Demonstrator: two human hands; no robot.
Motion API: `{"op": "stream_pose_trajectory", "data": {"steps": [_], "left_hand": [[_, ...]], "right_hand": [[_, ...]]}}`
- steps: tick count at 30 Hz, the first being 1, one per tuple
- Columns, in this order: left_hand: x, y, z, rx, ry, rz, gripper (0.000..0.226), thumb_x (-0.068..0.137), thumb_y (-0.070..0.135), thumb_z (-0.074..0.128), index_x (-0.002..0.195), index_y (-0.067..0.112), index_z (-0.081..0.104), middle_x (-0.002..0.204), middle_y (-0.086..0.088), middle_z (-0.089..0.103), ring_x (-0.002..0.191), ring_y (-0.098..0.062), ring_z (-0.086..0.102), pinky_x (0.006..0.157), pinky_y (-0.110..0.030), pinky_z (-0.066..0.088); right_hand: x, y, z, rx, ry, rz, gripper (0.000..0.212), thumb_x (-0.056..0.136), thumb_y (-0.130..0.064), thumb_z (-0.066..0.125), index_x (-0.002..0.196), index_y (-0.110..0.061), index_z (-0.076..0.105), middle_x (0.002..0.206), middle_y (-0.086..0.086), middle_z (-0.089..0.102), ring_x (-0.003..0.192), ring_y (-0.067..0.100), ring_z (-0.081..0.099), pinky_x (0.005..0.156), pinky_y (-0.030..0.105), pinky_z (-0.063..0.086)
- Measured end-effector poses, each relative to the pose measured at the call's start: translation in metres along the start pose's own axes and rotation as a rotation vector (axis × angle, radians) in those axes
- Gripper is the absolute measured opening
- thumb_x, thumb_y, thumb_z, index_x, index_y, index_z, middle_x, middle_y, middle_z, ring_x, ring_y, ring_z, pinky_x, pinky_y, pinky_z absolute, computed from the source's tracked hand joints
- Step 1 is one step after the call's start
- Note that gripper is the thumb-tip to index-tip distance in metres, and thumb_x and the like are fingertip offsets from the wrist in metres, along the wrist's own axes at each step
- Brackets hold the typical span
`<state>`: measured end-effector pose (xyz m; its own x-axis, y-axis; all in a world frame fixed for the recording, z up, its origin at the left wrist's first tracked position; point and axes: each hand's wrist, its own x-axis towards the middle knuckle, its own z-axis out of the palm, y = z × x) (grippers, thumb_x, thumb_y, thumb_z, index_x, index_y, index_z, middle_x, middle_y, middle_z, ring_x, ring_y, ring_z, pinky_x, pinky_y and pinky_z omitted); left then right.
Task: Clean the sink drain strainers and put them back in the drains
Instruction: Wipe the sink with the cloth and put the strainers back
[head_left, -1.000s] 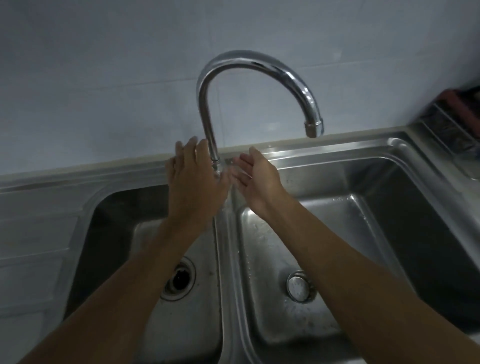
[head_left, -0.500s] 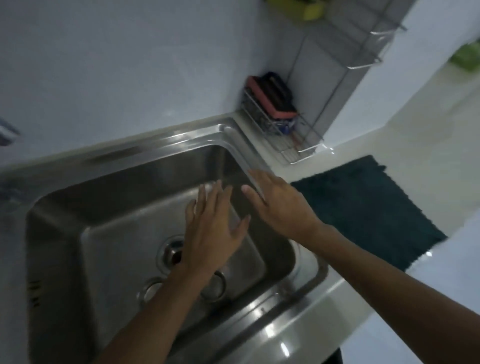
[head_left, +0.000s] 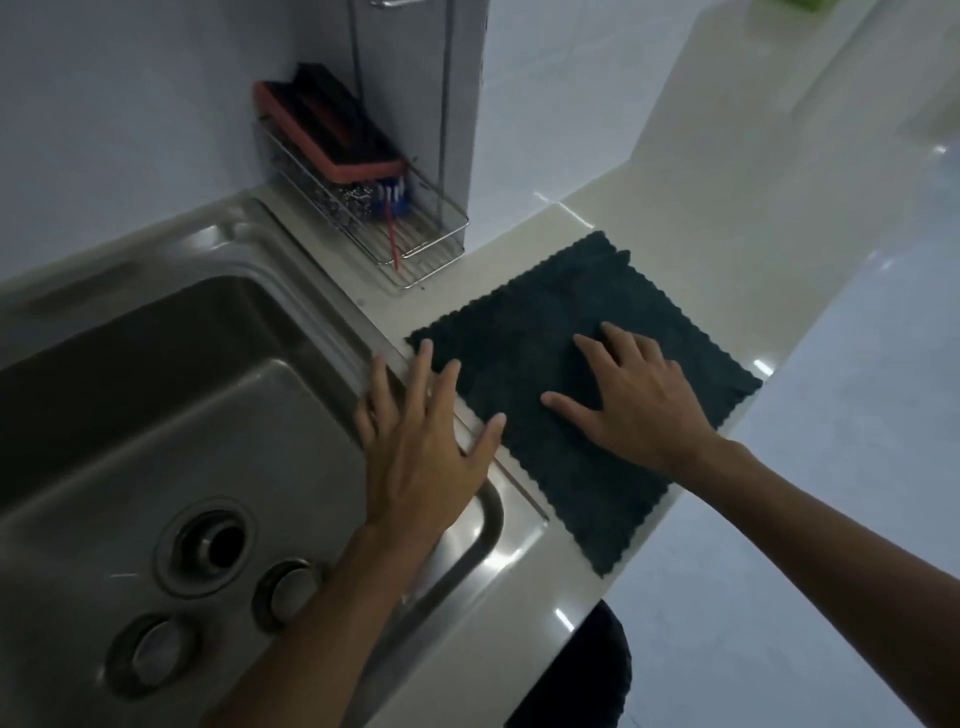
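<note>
The person is standing at the right end of a stainless sink (head_left: 311, 291), with both arms reaching up from the bottom of the frame. The left hand (head_left: 421, 447) is hovering palm-down at centre frame over the sink's right rim, fingers straight and fanned wide and holding nothing. Its thumb is crossing the near edge of the cloth, but I cannot tell whether the palm is touching the steel. The right hand (head_left: 639, 400) is lying flat, right of centre, on a dark green cloth (head_left: 519, 374), with its fingers splayed and straight. It is resting on the fabric and gripping nothing.

The cloth is lying spread out, scalloped edges showing, on the pale countertop (head_left: 587, 519) just beside the sink.

In the lower left of the frame the drain (head_left: 208, 543) is sitting open in the basin floor. Two round metal drain strainers are lying outside it on that floor. The upper strainer (head_left: 288, 590) is sitting just right of the drain, close against the left forearm, and the lower strainer (head_left: 153, 652) is sitting below the drain, nearer the bottom edge.

In the upper middle of the frame, a wire rack (head_left: 431, 249) is standing in the corner against the wall. It is holding a red and black sponge (head_left: 332, 135) propped on edge, a wad of steel wool (head_left: 348, 200) beneath it, and something blue that is too blurred to name.
</note>
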<state>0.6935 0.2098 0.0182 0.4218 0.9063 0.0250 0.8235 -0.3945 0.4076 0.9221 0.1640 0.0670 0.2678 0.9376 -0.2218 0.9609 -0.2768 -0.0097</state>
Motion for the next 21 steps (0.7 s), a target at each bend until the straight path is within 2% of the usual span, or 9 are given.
{"op": "stream_pose_trajectory", "data": {"steps": [2, 5, 9, 11, 13, 16, 18, 21], "left_hand": [[-0.002, -0.007, 0.001, -0.025, 0.016, 0.022, 0.078, 0.097, 0.073, 0.036, 0.159, 0.026, 0.035, 0.175, 0.001, 0.013, 0.161, -0.034, 0.001, 0.123, -0.053, 0.015], [-0.01, -0.027, -0.004, -0.094, 0.052, 0.067, 0.075, 0.099, 0.072, 0.035, 0.158, 0.026, 0.035, 0.173, 0.001, 0.02, 0.161, -0.026, 0.012, 0.122, -0.045, 0.013], [-0.042, -0.077, -0.019, -0.12, 0.051, 0.026, 0.073, 0.1, 0.067, 0.041, 0.155, 0.019, 0.041, 0.164, -0.006, 0.038, 0.149, -0.025, 0.039, 0.119, -0.05, 0.032], [-0.064, -0.115, -0.026, -0.089, 0.004, -0.055, 0.072, 0.101, 0.066, 0.038, 0.152, 0.015, 0.047, 0.156, -0.008, 0.048, 0.141, -0.027, 0.048, 0.115, -0.05, 0.038], [-0.085, -0.155, -0.033, -0.035, -0.117, -0.126, 0.07, 0.099, 0.063, 0.037, 0.15, 0.016, 0.05, 0.15, -0.008, 0.053, 0.138, -0.031, 0.051, 0.114, -0.049, 0.036], [-0.108, -0.204, -0.031, 0.027, -0.412, -0.133, 0.064, 0.101, 0.051, 0.054, 0.157, 0.028, 0.036, 0.161, -0.002, 0.037, 0.15, -0.028, 0.034, 0.122, -0.047, 0.026], [-0.119, -0.219, -0.025, 0.015, -0.544, -0.12, 0.078, 0.093, 0.054, 0.065, 0.159, 0.038, 0.027, 0.164, 0.004, 0.026, 0.154, -0.024, 0.026, 0.124, -0.045, 0.025], [-0.127, -0.217, -0.009, -0.05, -0.588, -0.033, 0.087, 0.086, 0.053, 0.074, 0.158, 0.044, 0.026, 0.163, 0.004, 0.026, 0.146, -0.024, 0.036, 0.117, -0.039, 0.036]], "right_hand": [[-0.001, -0.007, 0.003, 0.0, 0.053, -0.022, 0.076, 0.095, -0.078, 0.032, 0.154, -0.03, 0.039, 0.16, 0.007, 0.038, 0.144, 0.036, 0.039, 0.111, 0.055, 0.042], [-0.005, -0.029, 0.006, 0.021, 0.151, -0.119, 0.049, 0.103, -0.05, 0.044, 0.143, -0.025, 0.056, 0.145, 0.005, 0.054, 0.124, 0.031, 0.054, 0.094, 0.047, 0.053], [-0.01, -0.072, 0.011, 0.089, 0.238, -0.261, 0.031, 0.104, -0.024, 0.055, 0.132, -0.02, 0.066, 0.127, 0.005, 0.064, 0.104, 0.027, 0.059, 0.076, 0.041, 0.058], [-0.011, -0.102, 0.01, 0.168, 0.233, -0.331, 0.028, 0.105, -0.02, 0.054, 0.131, -0.018, 0.067, 0.125, 0.005, 0.065, 0.105, 0.027, 0.061, 0.078, 0.043, 0.06], [-0.013, -0.134, 0.007, 0.266, 0.237, -0.411, 0.027, 0.105, -0.016, 0.055, 0.129, -0.016, 0.068, 0.124, 0.008, 0.066, 0.103, 0.029, 0.064, 0.081, 0.045, 0.059], [-0.015, -0.182, 0.0, 0.428, 0.259, -0.5, 0.024, 0.101, -0.007, 0.061, 0.123, -0.009, 0.071, 0.117, 0.011, 0.07, 0.099, 0.028, 0.068, 0.084, 0.041, 0.058], [-0.017, -0.212, -0.005, 0.492, 0.253, -0.542, 0.024, 0.1, -0.005, 0.062, 0.122, -0.006, 0.071, 0.116, 0.011, 0.071, 0.099, 0.026, 0.069, 0.087, 0.035, 0.056], [-0.018, -0.248, -0.011, 0.582, 0.245, -0.571, 0.024, 0.098, -0.004, 0.065, 0.121, -0.005, 0.071, 0.114, 0.011, 0.073, 0.102, 0.024, 0.069, 0.091, 0.034, 0.055]]}}
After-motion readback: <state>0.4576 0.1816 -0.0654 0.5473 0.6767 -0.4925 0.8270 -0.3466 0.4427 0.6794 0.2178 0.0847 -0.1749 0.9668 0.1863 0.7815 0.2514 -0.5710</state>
